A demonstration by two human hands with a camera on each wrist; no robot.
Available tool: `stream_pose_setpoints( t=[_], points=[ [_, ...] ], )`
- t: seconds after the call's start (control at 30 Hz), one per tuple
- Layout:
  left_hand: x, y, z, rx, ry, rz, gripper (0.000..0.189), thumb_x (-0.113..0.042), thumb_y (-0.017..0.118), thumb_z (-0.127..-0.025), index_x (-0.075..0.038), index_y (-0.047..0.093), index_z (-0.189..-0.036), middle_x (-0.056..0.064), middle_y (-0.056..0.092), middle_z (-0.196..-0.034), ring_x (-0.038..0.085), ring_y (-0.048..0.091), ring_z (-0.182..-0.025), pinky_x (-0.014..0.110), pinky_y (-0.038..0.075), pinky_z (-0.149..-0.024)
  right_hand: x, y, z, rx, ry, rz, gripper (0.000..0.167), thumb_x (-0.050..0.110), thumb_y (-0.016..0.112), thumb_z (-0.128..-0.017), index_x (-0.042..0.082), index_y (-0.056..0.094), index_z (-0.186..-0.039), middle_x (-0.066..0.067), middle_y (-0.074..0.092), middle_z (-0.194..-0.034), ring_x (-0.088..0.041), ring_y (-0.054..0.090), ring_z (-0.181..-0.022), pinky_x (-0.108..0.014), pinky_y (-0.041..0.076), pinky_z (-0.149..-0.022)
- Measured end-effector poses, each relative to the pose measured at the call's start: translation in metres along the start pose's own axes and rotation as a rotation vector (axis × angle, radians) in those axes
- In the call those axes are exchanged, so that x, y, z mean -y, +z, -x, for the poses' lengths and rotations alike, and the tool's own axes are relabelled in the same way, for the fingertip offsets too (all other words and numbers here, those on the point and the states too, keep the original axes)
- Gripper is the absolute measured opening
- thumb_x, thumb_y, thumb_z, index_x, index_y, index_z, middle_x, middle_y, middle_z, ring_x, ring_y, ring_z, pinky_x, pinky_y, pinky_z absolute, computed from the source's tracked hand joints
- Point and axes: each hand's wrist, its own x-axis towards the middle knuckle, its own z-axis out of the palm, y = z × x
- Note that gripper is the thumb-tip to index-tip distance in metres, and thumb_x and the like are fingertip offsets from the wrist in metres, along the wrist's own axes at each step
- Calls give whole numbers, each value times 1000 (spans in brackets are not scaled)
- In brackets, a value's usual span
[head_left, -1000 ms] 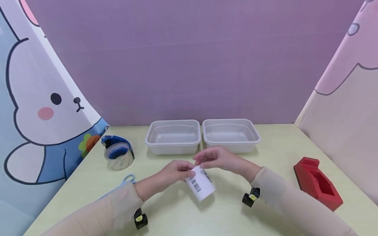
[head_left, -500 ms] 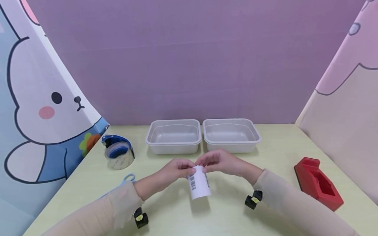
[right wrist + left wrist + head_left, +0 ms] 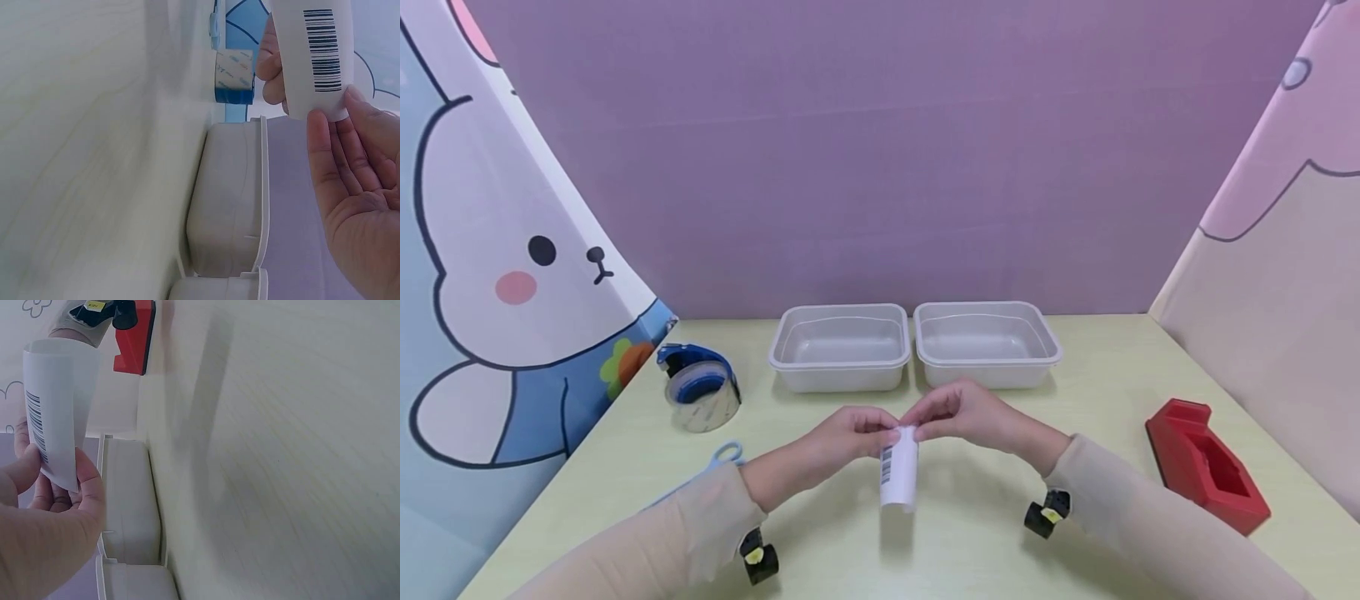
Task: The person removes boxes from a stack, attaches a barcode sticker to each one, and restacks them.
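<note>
A white paper label (image 3: 901, 475) printed with barcodes is curled into a loose tube above the table's middle. My left hand (image 3: 853, 433) pinches its upper end on the left, thumb in front. From the other side my right hand (image 3: 966, 414) pinches the same end, the two thumbs close together. In the left wrist view the curled label (image 3: 50, 400) shows one free long edge overlapping near the fingers. Barcodes face the camera on the label (image 3: 325, 56) in the right wrist view.
Two pale plastic tubs (image 3: 840, 379) (image 3: 988, 375) stand side by side at the back. A blue tape dispenser with clear tape (image 3: 703, 400) is at left, light-blue scissors (image 3: 727, 454) partly under the left forearm. A red tape dispenser (image 3: 1206, 467) lies at right.
The right hand has come down to grip the label's upper end beside the left. The label has turned from tilted to nearly upright and rolled into a narrower tube.
</note>
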Motion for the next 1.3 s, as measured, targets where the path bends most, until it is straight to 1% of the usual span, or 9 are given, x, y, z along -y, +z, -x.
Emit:
stream_pose_setpoints(
  t=[0.2,0.53,0.6,0.67,0.87,0.97,1.07,1.2,1.3],
  points=[
    [0,0,0,53,-27,17,27,-18,60,-96,3,63,-113,3,70,-101,13,64,-94,36,51,-96,5,1,2,-4,7,17,25,8,75,-83,-3,71,-105,-17,73,-101,-12,69,-87,-30,59,-80],
    [-2,2,-3,98,-39,44,27,-13,58,-96,7,61,-115,2,70,-100,12,63,-93,32,51,-93,8,2,4,-16,2,22,19,6,74,-83,-6,71,-98,-18,73,-92,-10,68,-76,-30,60,-75],
    [-2,2,-3,96,-42,50,27,-12,57,-96,7,61,-115,1,70,-99,12,63,-92,32,52,-92,7,1,4,-14,3,19,17,6,73,-84,-5,70,-96,-18,73,-91,-12,69,-75,-33,60,-74],
    [-1,2,-2,97,-50,58,27,-13,58,-97,7,61,-114,0,70,-98,12,63,-92,33,52,-93,6,1,3,-9,3,18,16,6,73,-85,-6,70,-95,-18,73,-90,-14,69,-74,-39,61,-73],
    [4,0,-2,95,-61,65,27,-14,59,-96,6,62,-114,0,70,-98,12,64,-93,32,52,-93,2,1,4,3,-11,3,15,5,71,-86,-7,68,-94,-20,72,-90,-16,70,-75,-44,60,-73],
    [3,-1,-1,85,-54,50,26,-12,59,-96,7,62,-114,0,70,-98,12,63,-92,32,53,-91,4,2,5,0,-18,10,15,6,70,-87,-6,68,-95,-20,72,-91,-14,69,-77,-43,60,-75],
    [3,-2,0,67,-60,31,26,-12,59,-96,7,62,-113,1,70,-97,11,63,-91,32,53,-90,6,1,6,-11,-48,45,15,9,72,-86,-3,69,-94,-18,72,-99,-12,68,-87,-38,60,-80],
    [5,-4,1,45,-77,12,25,-12,59,-95,7,62,-113,3,70,-98,11,63,-89,31,54,-88,8,-1,6,-50,-116,144,12,14,74,-84,5,71,-91,-11,70,-103,-11,63,-99,-30,57,-86],
    [7,-6,2,36,-83,1,25,-12,59,-95,7,62,-112,4,70,-99,11,63,-89,30,53,-87,9,-3,7,-72,-132,183,10,15,74,-84,7,70,-90,-8,69,-96,-11,62,-94,-29,56,-84]
  ],
)
